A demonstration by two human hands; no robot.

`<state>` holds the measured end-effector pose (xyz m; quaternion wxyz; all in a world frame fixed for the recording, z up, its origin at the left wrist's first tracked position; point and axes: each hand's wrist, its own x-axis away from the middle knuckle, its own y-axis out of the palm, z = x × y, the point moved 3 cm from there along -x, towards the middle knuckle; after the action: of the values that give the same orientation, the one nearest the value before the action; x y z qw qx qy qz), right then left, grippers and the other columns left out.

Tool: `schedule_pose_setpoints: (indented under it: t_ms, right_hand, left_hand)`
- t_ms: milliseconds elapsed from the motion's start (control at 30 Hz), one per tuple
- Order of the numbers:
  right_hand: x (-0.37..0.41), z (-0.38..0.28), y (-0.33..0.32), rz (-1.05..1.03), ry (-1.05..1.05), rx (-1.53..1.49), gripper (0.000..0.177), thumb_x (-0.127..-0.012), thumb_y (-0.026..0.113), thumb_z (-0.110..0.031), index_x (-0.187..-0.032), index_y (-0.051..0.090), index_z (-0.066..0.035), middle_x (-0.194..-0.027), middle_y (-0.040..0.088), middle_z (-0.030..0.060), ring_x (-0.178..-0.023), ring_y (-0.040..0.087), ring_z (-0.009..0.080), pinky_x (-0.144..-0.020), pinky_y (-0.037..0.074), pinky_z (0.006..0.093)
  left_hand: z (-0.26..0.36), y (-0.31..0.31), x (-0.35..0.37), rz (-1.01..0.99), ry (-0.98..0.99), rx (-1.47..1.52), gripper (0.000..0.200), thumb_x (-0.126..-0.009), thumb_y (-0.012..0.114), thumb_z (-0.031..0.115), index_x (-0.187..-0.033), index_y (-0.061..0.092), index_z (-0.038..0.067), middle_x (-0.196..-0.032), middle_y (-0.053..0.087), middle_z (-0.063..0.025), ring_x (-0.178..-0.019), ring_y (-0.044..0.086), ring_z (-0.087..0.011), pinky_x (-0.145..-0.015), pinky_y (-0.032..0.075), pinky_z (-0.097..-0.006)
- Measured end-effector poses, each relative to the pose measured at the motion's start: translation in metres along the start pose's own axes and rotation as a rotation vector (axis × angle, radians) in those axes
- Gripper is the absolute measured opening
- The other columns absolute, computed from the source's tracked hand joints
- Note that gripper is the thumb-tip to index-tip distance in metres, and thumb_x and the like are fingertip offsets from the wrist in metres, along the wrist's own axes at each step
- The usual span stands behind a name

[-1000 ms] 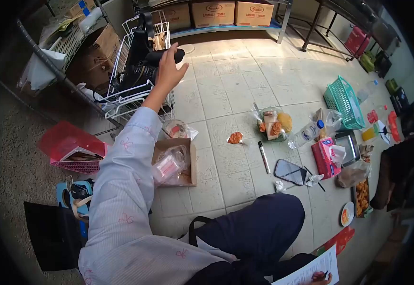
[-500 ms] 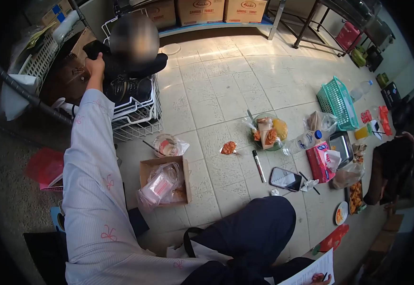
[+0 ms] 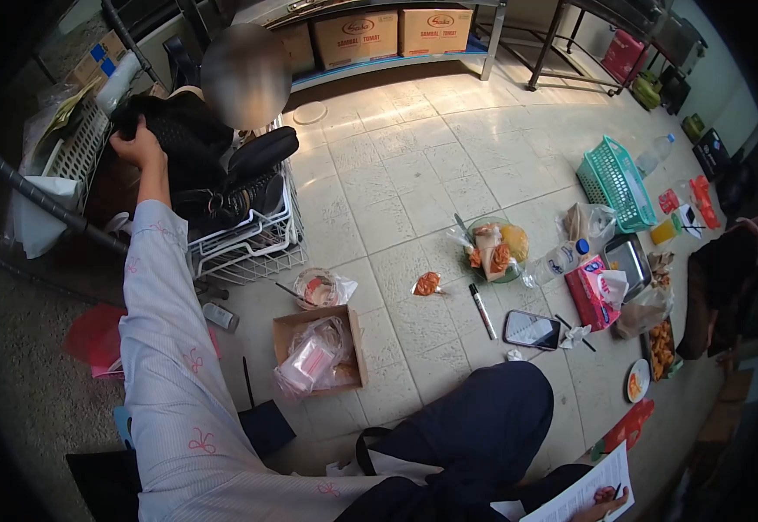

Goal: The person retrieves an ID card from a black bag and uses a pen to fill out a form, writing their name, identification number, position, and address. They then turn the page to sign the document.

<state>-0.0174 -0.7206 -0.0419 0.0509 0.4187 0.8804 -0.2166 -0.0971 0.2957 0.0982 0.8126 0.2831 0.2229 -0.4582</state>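
My left hand (image 3: pixel 141 148) is stretched out to the upper left, its fingers closed on the edge of a black item (image 3: pixel 174 130) whose exact kind I cannot make out. This lies over a white wire basket (image 3: pixel 257 252) heaped with black things, among them a laced black shoe (image 3: pixel 238 200). A blurred patch hides what is behind the heap. Low at the right, my right hand (image 3: pixel 603 506) holds a dark pen (image 3: pixel 616 492) against printed paper sheets (image 3: pixel 583 494) by my leg.
A cardboard box (image 3: pixel 357 348) with plastic-wrapped items stands on the floor. Further right are a bowl of food (image 3: pixel 496 248), a marker (image 3: pixel 483 311), a phone (image 3: pixel 531 331), a tissue pack (image 3: pixel 592 291), a water bottle (image 3: pixel 561 261) and a green basket (image 3: pixel 614 187). A person (image 3: pixel 718 278) sits at the far right.
My left hand has moved down and left with the black item, which now spreads wider over the basket. The view has shifted slightly. My right hand stays at the paper.
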Motion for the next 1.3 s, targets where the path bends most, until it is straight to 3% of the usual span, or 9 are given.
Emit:
schedule_pose_setpoints:
  t_ms: [67,167,267,500,633,667,800,1000,1300]
  right_hand:
    - [-0.033,0.05,-0.018,-0.023,0.123,0.0,0.04,-0.089,0.029,-0.043,-0.114,0.038,-0.013,-0.059,0.04,-0.0015,-0.05,0.035,0.0056,-0.045,0.026,0.0153]
    - [-0.008,0.018,-0.007,-0.037,0.064,-0.128,0.035,-0.09,0.031,-0.036,-0.114,0.037,-0.011,-0.061,0.04,-0.0009,-0.05,0.036,0.0055,-0.046,0.026,0.0152]
    - [0.011,-0.005,0.005,-0.037,0.022,-0.021,0.031,-0.09,0.033,-0.029,-0.115,0.035,-0.01,-0.063,0.041,0.0001,-0.051,0.036,0.0057,-0.046,0.027,0.015]
    - [0.008,0.008,-0.005,-0.088,0.016,-0.055,0.035,-0.087,0.037,-0.026,-0.116,0.034,-0.009,-0.07,0.046,0.0041,-0.058,0.041,0.0078,-0.053,0.032,0.0161]
    - [0.007,0.008,-0.004,-0.131,-0.027,-0.009,0.035,-0.086,0.038,-0.026,-0.117,0.034,-0.009,-0.074,0.048,0.005,-0.059,0.042,0.0082,-0.053,0.033,0.0159]
    - [0.004,0.01,-0.004,-0.141,-0.024,-0.026,0.035,-0.087,0.038,-0.026,-0.117,0.034,-0.009,-0.073,0.048,0.0049,-0.059,0.042,0.0082,-0.053,0.033,0.0158]
    - [-0.003,0.018,-0.004,-0.168,0.006,-0.101,0.035,-0.088,0.037,-0.03,-0.117,0.035,-0.01,-0.072,0.048,0.0047,-0.058,0.042,0.0078,-0.053,0.033,0.0153]
    - [-0.011,0.02,0.004,-0.191,0.048,-0.08,0.036,-0.088,0.037,-0.03,-0.117,0.035,-0.01,-0.075,0.049,0.0051,-0.06,0.043,0.0079,-0.053,0.033,0.0149]
    - [-0.021,0.035,0.01,-0.237,0.013,-0.049,0.04,-0.086,0.038,-0.034,-0.116,0.035,-0.009,-0.078,0.051,0.0063,-0.063,0.046,0.0093,-0.054,0.035,0.0151]
  left_hand:
    - [-0.004,0.008,-0.008,-0.012,0.02,0.084,0.035,-0.064,0.071,0.006,-0.088,0.048,-0.002,-0.088,0.056,-0.01,-0.077,0.051,-0.0176,-0.074,0.04,-0.0286]
    - [0.012,0.016,-0.018,0.017,0.091,0.014,0.032,-0.063,0.073,0.008,-0.083,0.05,-0.002,-0.081,0.055,-0.0066,-0.072,0.049,-0.0159,-0.07,0.04,-0.0282]
    - [0.037,0.031,-0.04,-0.073,0.234,0.022,0.024,-0.062,0.072,0.007,-0.077,0.054,0.002,-0.076,0.057,-0.0049,-0.07,0.05,-0.0149,-0.069,0.039,-0.0276]
    - [0.095,0.05,-0.09,-0.024,0.537,0.154,0.022,-0.06,0.074,0.006,-0.073,0.056,0.001,-0.074,0.059,-0.0069,-0.065,0.053,-0.0156,-0.064,0.042,-0.0276]
    - [0.126,0.042,-0.089,0.017,0.645,-0.299,0.023,-0.061,0.073,0.015,-0.075,0.058,0.004,-0.078,0.061,-0.0097,-0.07,0.058,-0.0228,-0.064,0.043,-0.0316]
    - [0.135,0.039,-0.085,-0.098,0.661,-0.415,0.023,-0.068,0.066,0.022,-0.086,0.059,0.01,-0.083,0.062,-0.0112,-0.077,0.059,-0.029,-0.067,0.044,-0.0368]
    - [0.147,0.029,-0.075,-0.312,0.797,-0.744,0.031,-0.077,0.049,0.03,-0.107,0.051,0.023,-0.093,0.06,-0.0126,-0.087,0.055,-0.0344,-0.072,0.042,-0.0425]
    - [0.202,0.019,-0.072,-0.36,0.736,-0.903,0.039,-0.078,0.043,0.039,-0.113,0.049,0.022,-0.099,0.058,-0.0158,-0.092,0.053,-0.0369,-0.078,0.041,-0.0421]
    - [0.272,0.018,-0.103,-0.559,0.8,-1.309,0.045,-0.074,0.051,0.031,-0.115,0.049,0.013,-0.11,0.053,-0.0153,-0.103,0.049,-0.0315,-0.087,0.038,-0.0382]
